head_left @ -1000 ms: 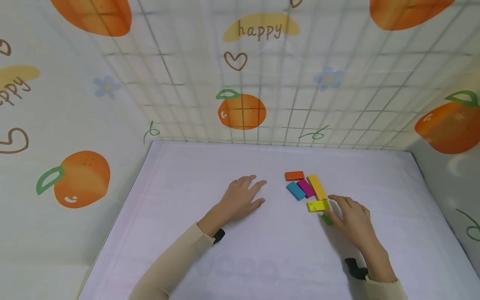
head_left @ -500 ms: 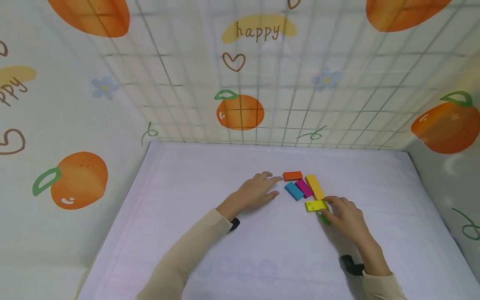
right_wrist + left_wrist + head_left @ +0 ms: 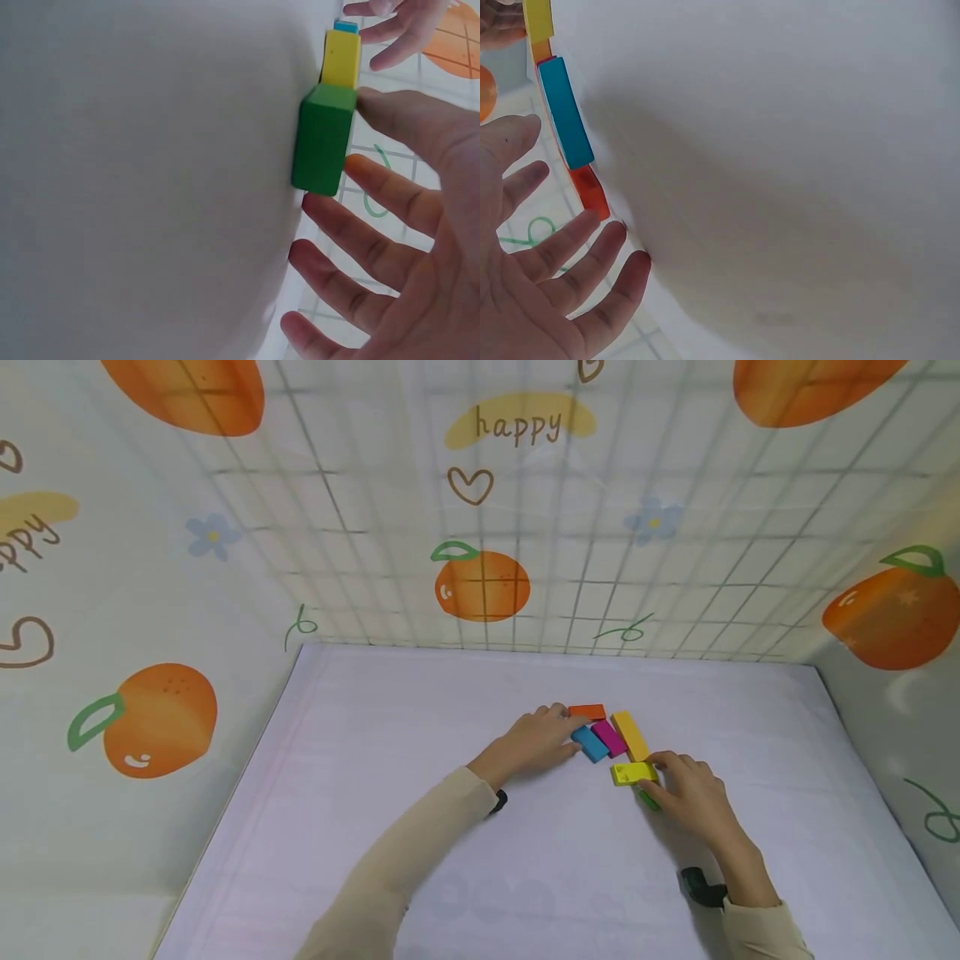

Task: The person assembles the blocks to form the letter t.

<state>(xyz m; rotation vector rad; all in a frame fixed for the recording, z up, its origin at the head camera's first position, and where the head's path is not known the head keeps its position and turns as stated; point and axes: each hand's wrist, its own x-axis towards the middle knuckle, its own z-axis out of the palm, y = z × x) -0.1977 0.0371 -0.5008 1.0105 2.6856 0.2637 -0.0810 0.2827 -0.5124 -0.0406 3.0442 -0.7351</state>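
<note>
Head view: has brought left hand [image 3: 536,741] rightward to the blue block [image 3: 592,746]; keeps right hand [image 3: 693,795] at the bright yellow block [image 3: 628,773], seemingly placing both for two-handed work. Left wrist view: spread loosely, apparently holding nothing. Right wrist view: partly curled beside the green block [image 3: 322,142]; cannot tell whether pinching.

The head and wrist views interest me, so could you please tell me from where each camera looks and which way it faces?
Head: on the head, facing forward and down at the table; left hand, right hand and sleeves show.
Left wrist: on that wrist, facing the table and blue block; left hand shows, right hand partly.
Right wrist: on that wrist, facing the table and green block; right hand shows, left hand partly.
Both wrist views share the blue block.
</note>
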